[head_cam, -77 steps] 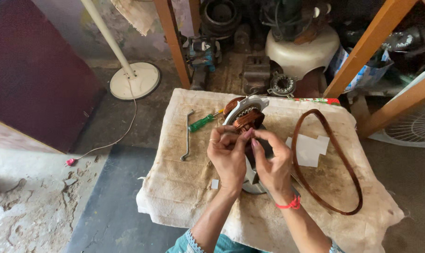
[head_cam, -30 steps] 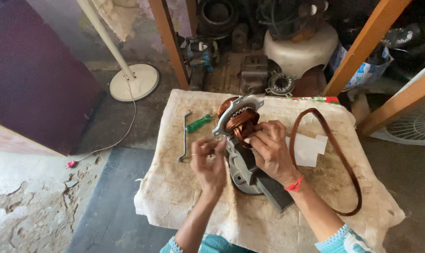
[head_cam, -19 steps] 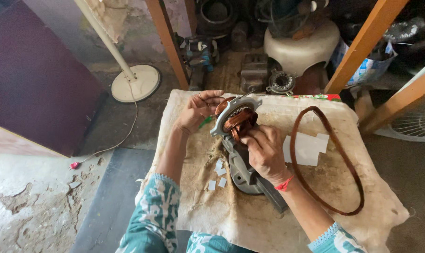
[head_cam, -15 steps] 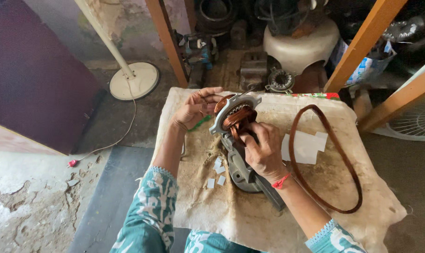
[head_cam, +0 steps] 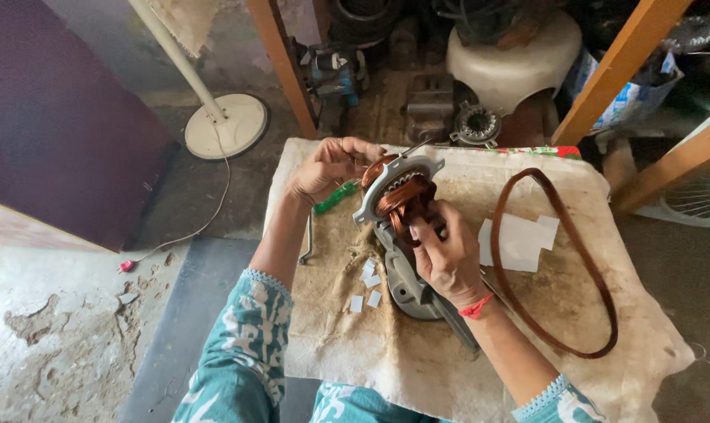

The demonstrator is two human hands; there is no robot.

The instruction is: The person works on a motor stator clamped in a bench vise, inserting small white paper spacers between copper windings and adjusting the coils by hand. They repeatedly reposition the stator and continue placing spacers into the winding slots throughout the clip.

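1. The stator (head_cam: 402, 200), with its copper coil, stands tilted in a grey frame on the cloth (head_cam: 370, 352), mid-table.
2. The right hand (head_cam: 447, 258) is closed on the coil's near side, fingertips pinching into the winding.
3. The left hand (head_cam: 331, 164) is curled at the far rim, seemingly nipping a thin wire; what it grips is too small to tell.
4. Step in hand, as I judge it: dressing the winding.
5. The next move needs a steady frame and gentle pull.
6. A green screwdriver (head_cam: 335, 197) lies just beside the left hand; paper slips (head_cam: 368, 286) and a loop (head_cam: 558, 266) lie near.
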